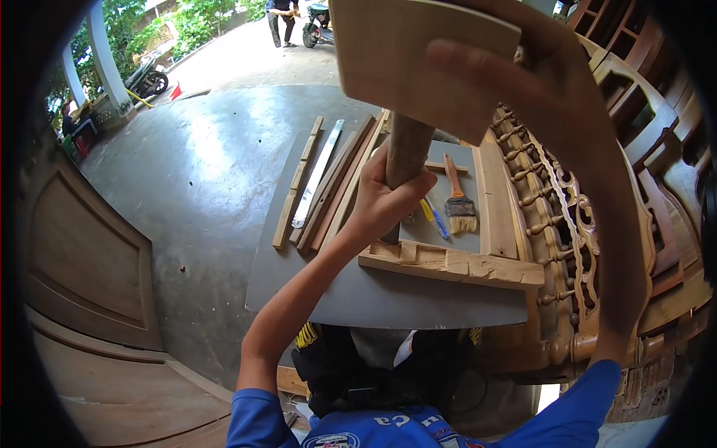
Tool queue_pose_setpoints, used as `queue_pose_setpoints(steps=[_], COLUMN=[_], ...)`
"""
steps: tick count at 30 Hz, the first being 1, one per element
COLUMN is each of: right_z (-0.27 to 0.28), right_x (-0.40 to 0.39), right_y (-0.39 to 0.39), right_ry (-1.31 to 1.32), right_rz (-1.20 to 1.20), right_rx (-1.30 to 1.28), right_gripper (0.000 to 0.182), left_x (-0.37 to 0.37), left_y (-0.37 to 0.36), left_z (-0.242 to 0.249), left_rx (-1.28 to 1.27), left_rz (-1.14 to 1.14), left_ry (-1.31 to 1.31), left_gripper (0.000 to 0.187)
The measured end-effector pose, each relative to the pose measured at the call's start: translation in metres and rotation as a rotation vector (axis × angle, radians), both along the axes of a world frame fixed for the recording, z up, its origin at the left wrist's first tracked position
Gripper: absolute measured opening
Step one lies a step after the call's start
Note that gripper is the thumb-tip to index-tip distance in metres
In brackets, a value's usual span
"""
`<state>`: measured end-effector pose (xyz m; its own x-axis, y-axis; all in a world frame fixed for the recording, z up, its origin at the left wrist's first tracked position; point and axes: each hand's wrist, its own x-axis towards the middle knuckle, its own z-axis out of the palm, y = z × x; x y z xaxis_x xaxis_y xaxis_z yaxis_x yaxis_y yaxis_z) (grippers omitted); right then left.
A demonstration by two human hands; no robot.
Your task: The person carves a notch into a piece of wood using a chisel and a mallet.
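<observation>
My left hand is wrapped round the thick wooden handle of a chisel. Below the fist, its dark blade reaches down to a pale piece of wood with notches cut along it. Close to the camera, my right hand grips a flat-faced wooden block, held above the chisel. The block covers the top end of the handle. Part of the right hand is blurred.
A grey board bears a metal ruler, wood strips, a paintbrush and a blue-yellow pen. Carved furniture stands right, wooden panels left. A person stands outside near a motorbike.
</observation>
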<state>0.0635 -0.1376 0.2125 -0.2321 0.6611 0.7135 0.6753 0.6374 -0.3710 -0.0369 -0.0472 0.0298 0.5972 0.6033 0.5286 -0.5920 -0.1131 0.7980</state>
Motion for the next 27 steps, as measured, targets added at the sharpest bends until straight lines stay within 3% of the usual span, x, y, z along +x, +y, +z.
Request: queue_pose_setpoints(steps=[2, 3, 6, 7, 10, 12, 15, 17, 20, 21, 23, 25, 27], right_z=[0.005, 0.006, -0.001, 0.0, 0.005, 0.006, 0.016, 0.014, 0.023, 0.036, 0.039, 0.015, 0.008], right_x=[-0.023, -0.019, -0.007, -0.008, -0.021, -0.016, -0.016, -0.008, -0.012, -0.013, -0.011, -0.004, -0.01], right_y=[-0.016, -0.017, -0.005, -0.01, -0.02, -0.015, -0.023, -0.008, -0.017, -0.02, -0.018, -0.007, -0.009], right_ry=[0.063, 0.197, 0.132, 0.06, 0.076, 0.221, 0.054, 0.082, 0.374, 0.441, 0.447, 0.328, 0.186], right_rz=[-0.116, -0.019, -0.029, -0.054, -0.144, -0.052, -0.069, -0.007, 0.154, 0.139, 0.152, 0.191, 0.072], right_rx=[-0.055, -0.04, 0.025, -0.069, -0.026, -0.009, -0.301, -0.123, -0.232, -0.482, -0.549, -0.197, -0.036], right_gripper=[0.04, 0.04, 0.039, 0.039, 0.041, 0.042, 0.043, 0.041, 0.041, 0.042, 0.043, 0.045, 0.046], left_x=[-0.002, -0.001, 0.0, 0.0, 0.0, 0.0, -0.001, 0.001, 0.0, 0.0, 0.0, 0.0, 0.0], left_y=[-0.001, -0.002, -0.003, -0.003, -0.003, -0.003, -0.003, -0.003, -0.003, -0.004, -0.003, -0.004, -0.006], left_z=[0.0, 0.0, -0.001, 0.0, 0.0, -0.002, -0.002, -0.002, -0.003, -0.003, -0.002, -0.001, -0.001], left_rx=[-0.048, -0.074, -0.037, -0.05, -0.044, -0.047, -0.038, -0.048, -0.074, -0.065, -0.043, -0.064, -0.071], left_rz=[-0.029, -0.048, -0.021, -0.025, 0.004, -0.033, -0.012, -0.012, -0.066, -0.02, -0.012, -0.017, -0.009], left_ry=[0.015, 0.019, -0.018, -0.009, -0.006, -0.011, -0.023, -0.012, -0.003, -0.015, -0.009, -0.002, 0.013], left_gripper=[0.023, 0.022, 0.021, 0.02, 0.02, 0.019, 0.018, 0.018, 0.018, 0.019, 0.019, 0.02, 0.02])
